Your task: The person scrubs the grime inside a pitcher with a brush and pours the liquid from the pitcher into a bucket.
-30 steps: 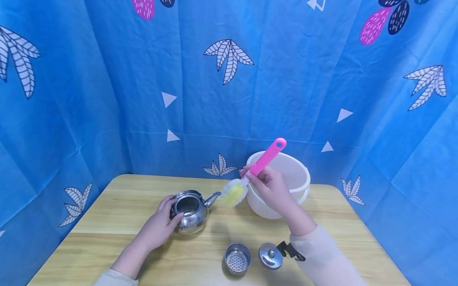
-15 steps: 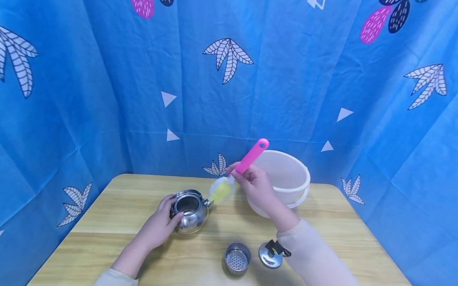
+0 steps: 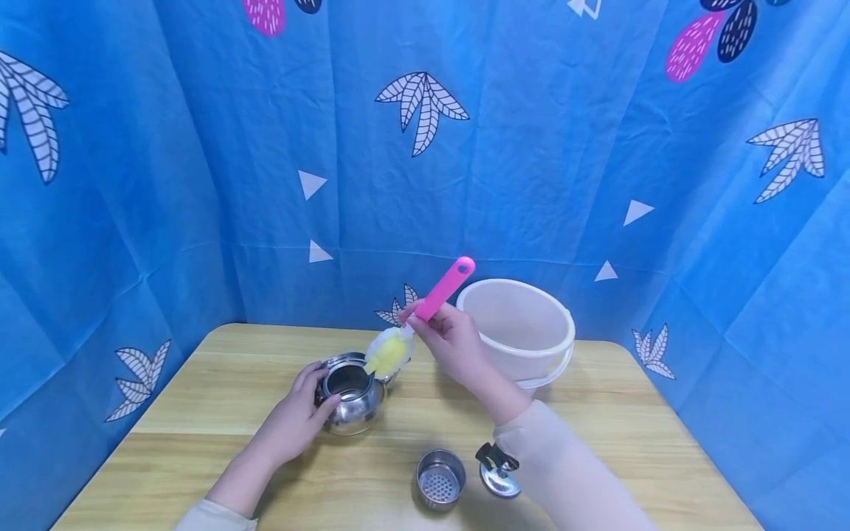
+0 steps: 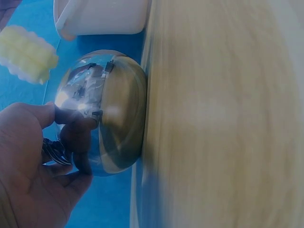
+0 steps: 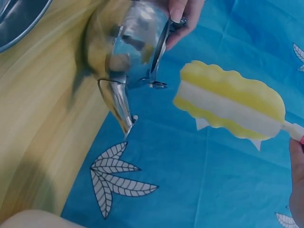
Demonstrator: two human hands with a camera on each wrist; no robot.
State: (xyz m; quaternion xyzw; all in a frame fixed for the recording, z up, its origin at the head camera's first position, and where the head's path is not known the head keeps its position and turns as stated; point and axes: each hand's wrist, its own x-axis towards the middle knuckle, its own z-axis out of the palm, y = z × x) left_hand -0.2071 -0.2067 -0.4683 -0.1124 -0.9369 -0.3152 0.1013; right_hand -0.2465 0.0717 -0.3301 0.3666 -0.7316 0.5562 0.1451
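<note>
Counted: one blue curtain (image 3: 425, 206) round back and sides, printed with white leaves and triangles, pink and dark petals; one pale wood-grain table (image 3: 624, 428); one white bucket (image 3: 514, 317) at back right; one steel kettle (image 3: 357, 414), mouth up, standing left of centre on the table; two hands: left hand (image 3: 308, 408) with thumb and fingers curved round the kettle's left side, right hand (image 3: 453, 346) with fingers pinched on one brush (image 3: 438, 296) at the handle's neck, yellow-and-white sponge head just above the kettle's right side; one strainer cup (image 3: 440, 483) nearer the front; one lid (image 3: 499, 485) near the cup, partly hidden by a black clip (image 3: 493, 456) at the right cuff. Only from head: kettle mouth, perforated cup base. Right wrist: spout (image 5: 118, 102) plain, mostly covered from head; gap between sponge head and kettle. Left wrist: kettle's shiny belly, reflections.
</note>
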